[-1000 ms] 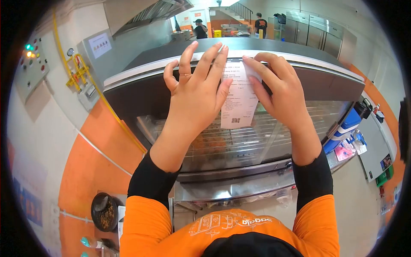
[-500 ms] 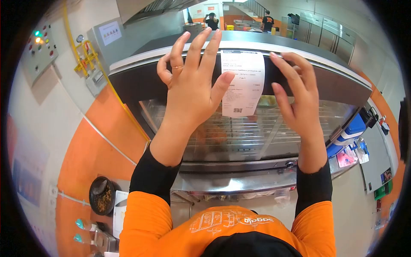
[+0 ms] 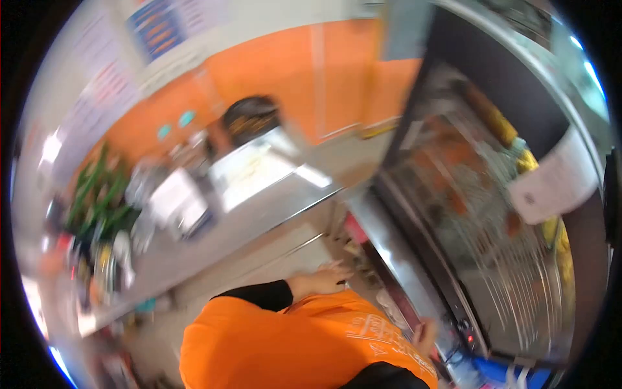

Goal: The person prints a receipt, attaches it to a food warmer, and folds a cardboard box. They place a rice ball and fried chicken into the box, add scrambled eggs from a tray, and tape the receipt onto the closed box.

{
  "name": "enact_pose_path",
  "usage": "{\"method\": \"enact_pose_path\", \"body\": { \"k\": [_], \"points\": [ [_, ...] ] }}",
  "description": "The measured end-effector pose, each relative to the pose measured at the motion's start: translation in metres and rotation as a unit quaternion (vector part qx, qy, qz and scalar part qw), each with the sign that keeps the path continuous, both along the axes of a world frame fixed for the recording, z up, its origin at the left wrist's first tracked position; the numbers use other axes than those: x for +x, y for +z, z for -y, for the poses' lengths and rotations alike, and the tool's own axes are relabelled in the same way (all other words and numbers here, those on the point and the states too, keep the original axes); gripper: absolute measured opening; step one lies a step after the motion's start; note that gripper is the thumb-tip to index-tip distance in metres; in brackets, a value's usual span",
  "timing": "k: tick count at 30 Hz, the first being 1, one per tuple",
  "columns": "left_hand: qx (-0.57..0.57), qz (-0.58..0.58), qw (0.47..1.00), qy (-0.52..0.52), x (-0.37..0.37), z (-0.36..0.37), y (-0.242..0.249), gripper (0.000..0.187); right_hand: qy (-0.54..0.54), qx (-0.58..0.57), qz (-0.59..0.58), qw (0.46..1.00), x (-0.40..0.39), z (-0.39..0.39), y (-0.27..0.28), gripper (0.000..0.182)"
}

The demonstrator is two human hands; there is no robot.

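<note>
My left hand [image 3: 322, 280] is low in front of my body, close to the orange shirt, its fingers smeared by motion. On the other side of my body, my right hand [image 3: 424, 337] shows only in part, beside the metal ledge of the glass-fronted display case [image 3: 414, 266]; its fingers are blurred too. A printed paper receipt [image 3: 560, 178] hangs on the upper dark edge of the case, away from both hands. Behind the glass are wire racks [image 3: 512, 285] and brownish food pieces.
A steel counter [image 3: 259, 230] runs along the left, holding a white board [image 3: 249, 172], a dark pan [image 3: 251, 120] of brown food, a white box [image 3: 178, 198] and leafy greens [image 3: 100, 194]. A blue item [image 3: 508, 375] lies by the case's lower end.
Both hands have left the receipt, which stays on the case, and dropped to my body's level. My view has swung left toward the counter.
</note>
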State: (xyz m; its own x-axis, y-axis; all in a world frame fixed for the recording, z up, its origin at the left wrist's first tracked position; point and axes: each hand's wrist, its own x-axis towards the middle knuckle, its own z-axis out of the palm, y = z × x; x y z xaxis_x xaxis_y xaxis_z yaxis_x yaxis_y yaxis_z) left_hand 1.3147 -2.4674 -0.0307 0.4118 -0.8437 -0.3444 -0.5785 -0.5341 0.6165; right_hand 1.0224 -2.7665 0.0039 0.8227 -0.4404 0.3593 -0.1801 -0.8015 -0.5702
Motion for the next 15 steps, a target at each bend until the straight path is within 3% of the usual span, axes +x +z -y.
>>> {"method": "enact_pose_path", "body": {
  "k": [3,6,7,9,11,14,15],
  "points": [
    [0.040,-0.221,0.964,0.145,-0.074,-0.061,-0.023,0.073,0.059,0.185,-0.209,0.958,-0.016,-0.038,-0.092,0.014],
    [0.032,-0.407,0.883,0.231,-0.132,-0.100,-0.034,0.087,0.143,0.240,-0.341,0.898,-0.013,-0.055,-0.134,0.016],
    [0.066,-0.389,0.885,0.249,-0.155,-0.113,-0.044,0.093,0.168,0.248,-0.367,0.881,-0.009,-0.059,-0.142,0.017],
    [-0.019,-0.531,0.759,0.377,-0.201,-0.135,-0.020,0.095,0.200,0.255,-0.402,0.856,0.000,-0.066,-0.159,0.019],
    [-0.042,-0.524,0.727,0.442,-0.250,-0.164,-0.060,0.096,0.222,0.258,-0.429,0.837,0.003,-0.073,-0.169,0.020],
    [-0.065,-0.526,0.687,0.498,-0.312,-0.210,-0.075,0.099,0.226,0.269,-0.472,0.809,0.004,-0.078,-0.183,0.023],
    [-0.057,-0.538,0.638,0.548,-0.341,-0.225,-0.091,0.098,0.219,0.271,-0.487,0.801,0.001,-0.076,-0.188,0.024]
  ]
}}
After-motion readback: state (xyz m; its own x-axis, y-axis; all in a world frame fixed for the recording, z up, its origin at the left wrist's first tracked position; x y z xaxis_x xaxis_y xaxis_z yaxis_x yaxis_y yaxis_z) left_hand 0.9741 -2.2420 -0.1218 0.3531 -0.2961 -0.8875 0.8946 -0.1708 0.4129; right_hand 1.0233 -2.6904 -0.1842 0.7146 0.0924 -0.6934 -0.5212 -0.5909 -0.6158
